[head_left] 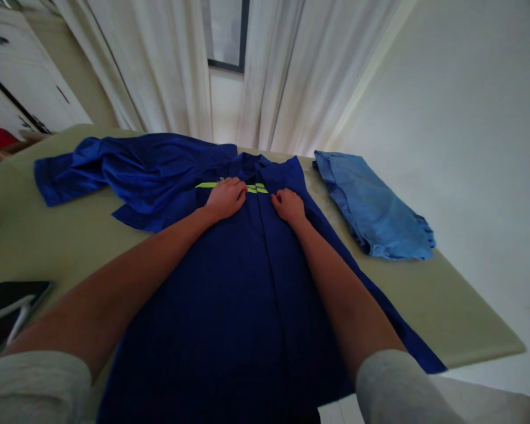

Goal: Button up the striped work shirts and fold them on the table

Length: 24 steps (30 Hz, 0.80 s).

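A dark blue work shirt (242, 282) lies front up on the table, its collar at the far end and a yellow-green reflective stripe (261, 188) across the chest. One sleeve is spread out crumpled to the left; the other runs down along the right side toward me. My left hand (227, 197) is on the chest, left of the front placket, with curled fingers closed on the cloth at the stripe. Right of the placket, my right hand (290, 206) has its fingers bent and pinched on the shirt. The fingertips are partly hidden.
A folded lighter blue cloth (377, 203) lies on the table's right side, near the wall. At the left edge is a dark flat device (15, 294) with a white strip across it. Curtains (168, 65) hang behind the pale green table (428, 300).
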### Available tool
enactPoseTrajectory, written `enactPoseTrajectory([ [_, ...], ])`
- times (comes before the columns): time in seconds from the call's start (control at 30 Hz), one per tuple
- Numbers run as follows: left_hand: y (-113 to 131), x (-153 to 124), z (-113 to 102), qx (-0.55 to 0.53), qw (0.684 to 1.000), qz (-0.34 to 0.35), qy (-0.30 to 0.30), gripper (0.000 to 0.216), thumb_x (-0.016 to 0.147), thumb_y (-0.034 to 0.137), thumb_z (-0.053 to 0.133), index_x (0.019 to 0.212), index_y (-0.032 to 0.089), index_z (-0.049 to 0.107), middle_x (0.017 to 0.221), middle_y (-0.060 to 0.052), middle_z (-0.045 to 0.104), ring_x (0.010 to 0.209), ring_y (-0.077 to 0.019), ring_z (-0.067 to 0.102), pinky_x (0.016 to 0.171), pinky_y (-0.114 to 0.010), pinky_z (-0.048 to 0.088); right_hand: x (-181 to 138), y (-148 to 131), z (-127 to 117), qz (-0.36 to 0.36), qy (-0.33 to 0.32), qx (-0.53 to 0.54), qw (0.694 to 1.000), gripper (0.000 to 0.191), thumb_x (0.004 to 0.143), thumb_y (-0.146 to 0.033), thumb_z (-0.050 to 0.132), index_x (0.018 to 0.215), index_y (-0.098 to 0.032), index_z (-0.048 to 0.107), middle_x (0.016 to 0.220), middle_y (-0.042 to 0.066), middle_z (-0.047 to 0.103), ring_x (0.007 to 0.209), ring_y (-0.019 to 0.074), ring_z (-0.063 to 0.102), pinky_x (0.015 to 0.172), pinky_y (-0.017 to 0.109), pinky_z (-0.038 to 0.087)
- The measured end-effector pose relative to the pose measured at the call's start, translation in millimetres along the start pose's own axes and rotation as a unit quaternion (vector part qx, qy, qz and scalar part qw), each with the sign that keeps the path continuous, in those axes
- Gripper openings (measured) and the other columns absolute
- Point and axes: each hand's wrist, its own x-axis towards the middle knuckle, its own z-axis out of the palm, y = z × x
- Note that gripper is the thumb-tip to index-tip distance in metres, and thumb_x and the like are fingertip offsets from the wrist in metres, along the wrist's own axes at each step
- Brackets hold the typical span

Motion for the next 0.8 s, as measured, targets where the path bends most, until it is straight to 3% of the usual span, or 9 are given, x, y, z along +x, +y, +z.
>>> enactPoseTrajectory([
  [0.1, 26.4, -30.5, -7.0, -0.006, 0.995, 0.048, -0.089, 0.051, 0.102, 0.041, 0.042, 0.144, 0.016, 0.056, 0.152, -0.017, 0.05, 0.138, -0.0321, 0.046, 0.114, -0.049, 0.038, -8.2, -5.2, -9.4, -0.012, 0.055, -0.015, 0.998, 0.043, 0.108, -0.044, 0.037, 0.097, -0.017, 0.068, 0.107, 0.012, 0.066, 0.099, 0.0231, 0.058, 0.086, 0.032, 0.04],
  [0.17, 38.7, -59.6, -12.8, -0.023, 0.989, 0.091, -0.117, 0.059, 0.103, 0.052, 0.042, 0.153, 0.021, 0.048, 0.165, -0.014, 0.037, 0.147, -0.0334, 0.038, 0.117, -0.05, 0.035, -17.3, -9.8, -18.5, -0.027, 0.114, -0.021, 0.993, 0.043, 0.109, -0.041, 0.032, 0.105, -0.016, 0.067, 0.114, 0.014, 0.065, 0.108, 0.0244, 0.055, 0.095, 0.033, 0.037],
  [0.23, 42.8, -95.6, -20.9, -0.036, 0.981, 0.127, -0.143, 0.064, 0.102, 0.058, 0.041, 0.156, 0.023, 0.045, 0.168, -0.012, 0.033, 0.15, -0.0326, 0.036, 0.121, -0.049, 0.032, -30.3, -15.8, -29.8, -0.048, 0.144, -0.015, 0.988, 0.041, 0.11, -0.036, 0.03, 0.111, -0.016, 0.066, 0.118, 0.014, 0.064, 0.112, 0.0245, 0.053, 0.1, 0.034, 0.034],
  [0.33, 38.9, -162.3, -39.0, -0.028, 0.98, 0.112, -0.164, 0.065, 0.105, 0.057, 0.034, 0.158, 0.021, 0.043, 0.168, -0.012, 0.033, 0.153, -0.0304, 0.034, 0.125, -0.047, 0.027, -63.3, -30.2, -50.0, -0.097, 0.112, 0.03, 0.989, 0.038, 0.109, -0.034, 0.031, 0.115, -0.016, 0.065, 0.119, 0.013, 0.064, 0.114, 0.0232, 0.053, 0.101, 0.034, 0.033],
  [0.43, 42.3, -241.0, -63.5, -0.016, 0.981, 0.092, -0.172, 0.068, 0.103, 0.061, 0.036, 0.162, 0.026, 0.036, 0.17, -0.009, 0.028, 0.155, -0.0316, 0.031, 0.125, -0.05, 0.027, -124.0, -50.6, -73.1, -0.203, 0.003, 0.109, 0.973, 0.038, 0.109, -0.04, 0.036, 0.119, -0.018, 0.066, 0.121, 0.011, 0.067, 0.115, 0.021, 0.057, 0.103, 0.034, 0.038],
  [0.5, 54.3, -291.6, -78.4, -0.004, 0.983, 0.09, -0.161, 0.071, 0.101, 0.063, 0.042, 0.164, 0.032, 0.03, 0.171, -0.006, 0.026, 0.156, -0.0317, 0.03, 0.126, -0.052, 0.027, -179.1, -61.3, -88.0, -0.268, -0.073, 0.143, 0.95, 0.043, 0.106, -0.053, 0.046, 0.13, -0.023, 0.065, 0.135, 0.01, 0.064, 0.125, 0.0226, 0.056, 0.109, 0.038, 0.038],
  [0.6, 75.0, -349.2, -87.9, 0.024, 0.991, 0.075, -0.106, 0.087, 0.091, 0.069, 0.056, 0.165, 0.036, 0.023, 0.171, -0.005, 0.025, 0.155, -0.0339, 0.032, 0.124, -0.054, 0.031, -262.8, -61.8, -102.7, -0.258, -0.141, 0.146, 0.945, 0.071, 0.095, -0.069, 0.056, 0.156, -0.033, 0.046, 0.162, 0.009, 0.044, 0.148, 0.0289, 0.04, 0.121, 0.048, 0.031],
  [0.7, 83.1, -380.3, -79.5, 0.068, 0.996, 0.046, -0.039, 0.093, 0.087, 0.06, 0.066, 0.165, 0.035, 0.023, 0.169, -0.004, 0.031, 0.151, -0.035, 0.039, 0.121, -0.055, 0.038, -319.9, -45.8, -103.1, -0.207, -0.143, 0.135, 0.958, 0.083, 0.092, -0.072, 0.058, 0.163, -0.036, 0.033, 0.169, 0.007, 0.031, 0.155, 0.0309, 0.031, 0.126, 0.054, 0.025],
  [0.8, 83.3, -392.2, -64.8, 0.107, 0.994, 0.02, 0.014, 0.087, 0.089, 0.037, 0.063, 0.166, 0.034, 0.022, 0.167, -0.004, 0.035, 0.148, -0.0334, 0.044, 0.12, -0.053, 0.041, -343.8, -28.3, -95.9, -0.18, -0.118, 0.124, 0.969, 0.102, 0.08, -0.073, 0.072, 0.164, -0.037, 0.028, 0.169, 0.007, 0.029, 0.153, 0.0351, 0.033, 0.126, 0.059, 0.026],
])
